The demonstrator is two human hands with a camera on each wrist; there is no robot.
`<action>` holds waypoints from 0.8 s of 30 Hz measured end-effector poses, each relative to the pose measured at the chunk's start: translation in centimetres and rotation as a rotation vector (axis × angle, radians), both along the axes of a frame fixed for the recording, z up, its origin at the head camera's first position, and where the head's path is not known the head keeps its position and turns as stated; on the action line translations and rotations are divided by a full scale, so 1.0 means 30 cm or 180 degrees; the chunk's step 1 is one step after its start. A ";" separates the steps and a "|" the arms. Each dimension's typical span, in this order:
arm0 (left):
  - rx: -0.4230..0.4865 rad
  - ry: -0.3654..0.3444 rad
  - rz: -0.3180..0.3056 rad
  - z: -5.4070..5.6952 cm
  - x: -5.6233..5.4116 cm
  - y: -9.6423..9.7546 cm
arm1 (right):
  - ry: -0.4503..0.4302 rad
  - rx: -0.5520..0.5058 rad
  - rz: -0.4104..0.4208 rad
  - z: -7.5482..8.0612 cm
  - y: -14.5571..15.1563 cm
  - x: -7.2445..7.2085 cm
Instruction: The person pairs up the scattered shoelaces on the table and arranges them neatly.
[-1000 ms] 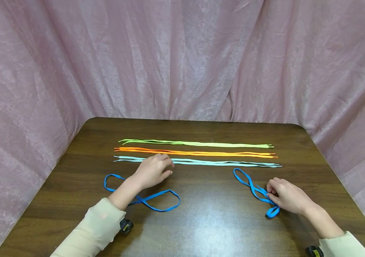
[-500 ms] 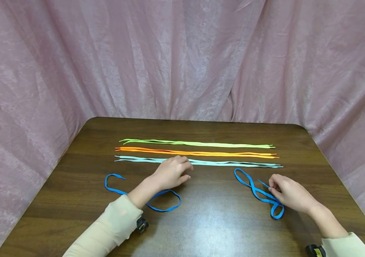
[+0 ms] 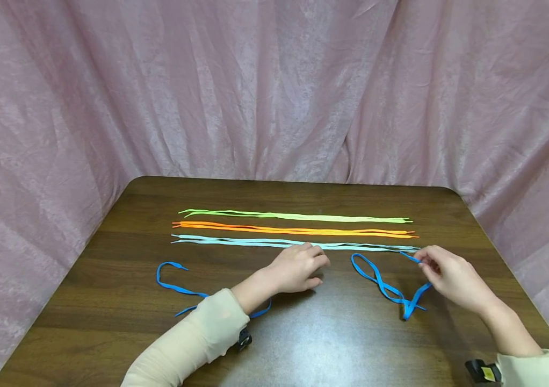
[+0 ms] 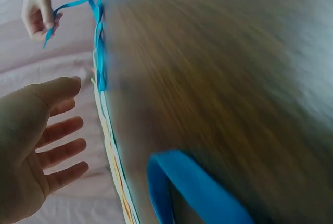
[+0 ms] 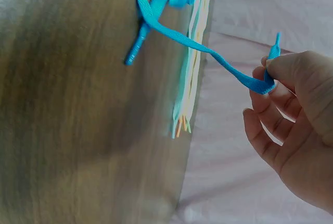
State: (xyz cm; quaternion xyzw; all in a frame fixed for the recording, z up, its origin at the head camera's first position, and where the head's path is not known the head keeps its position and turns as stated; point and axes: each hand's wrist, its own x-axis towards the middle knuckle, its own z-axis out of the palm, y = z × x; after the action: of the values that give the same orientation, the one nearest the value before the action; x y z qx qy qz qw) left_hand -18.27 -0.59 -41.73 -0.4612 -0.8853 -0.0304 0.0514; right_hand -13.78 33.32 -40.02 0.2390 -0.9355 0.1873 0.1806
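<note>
My right hand (image 3: 458, 279) pinches one end of a blue shoelace (image 3: 377, 277) between thumb and forefinger, the tip sticking up past them in the right wrist view. From the fingers the lace (image 5: 179, 37) runs down to the table, where the rest lies in loops with its other tip loose. My left hand (image 3: 296, 269) hovers over the middle of the table with its fingers spread and nothing in them. Beneath the left forearm lies a second blue shoelace (image 3: 170, 286), partly hidden by the sleeve; one of its loops (image 4: 197, 187) shows large in the left wrist view.
Beyond the hands, light blue laces (image 3: 226, 241), orange laces (image 3: 279, 231) and yellow-green laces (image 3: 303, 216) lie stretched in parallel rows. The brown wooden table (image 3: 86, 322) has rounded far corners. A pink curtain (image 3: 274, 97) hangs behind and at both sides.
My right hand has lifted the end of the blue shoelace away from its pile, moving up and right. My left hand has travelled rightward from above the left shoelace to mid-table.
</note>
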 end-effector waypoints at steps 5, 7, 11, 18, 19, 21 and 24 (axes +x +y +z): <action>-0.0097 0.0076 -0.0074 0.000 0.000 0.059 | 0.0142 0.0026 -0.0086 0.015 0.025 -0.006; -0.0131 0.0094 -0.0108 -0.003 -0.001 0.082 | 0.0179 0.0028 -0.0123 0.021 0.039 -0.008; -0.0167 0.0139 -0.0174 -0.011 -0.004 0.132 | 0.0253 0.0029 -0.0229 0.033 0.066 -0.013; -0.0251 0.0173 -0.0279 -0.004 0.010 0.230 | 0.0299 0.0032 -0.0297 0.035 0.104 -0.031; -0.0272 0.0191 -0.0313 -0.003 0.014 0.245 | 0.0292 0.0027 -0.0308 0.033 0.107 -0.035; -0.0299 0.0213 -0.0385 -0.001 0.024 0.274 | 0.0282 0.0043 -0.0326 0.030 0.112 -0.043; -0.0357 0.0291 -0.0480 -0.005 0.040 0.316 | 0.0238 0.0067 -0.0350 0.024 0.116 -0.058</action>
State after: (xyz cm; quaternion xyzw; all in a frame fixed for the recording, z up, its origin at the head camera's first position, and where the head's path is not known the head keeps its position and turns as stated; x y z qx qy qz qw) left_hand -17.08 8.89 -41.89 -0.5296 -0.8451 0.0366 0.0634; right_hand -15.53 36.81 -39.31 0.1961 -0.9417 0.1581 0.2229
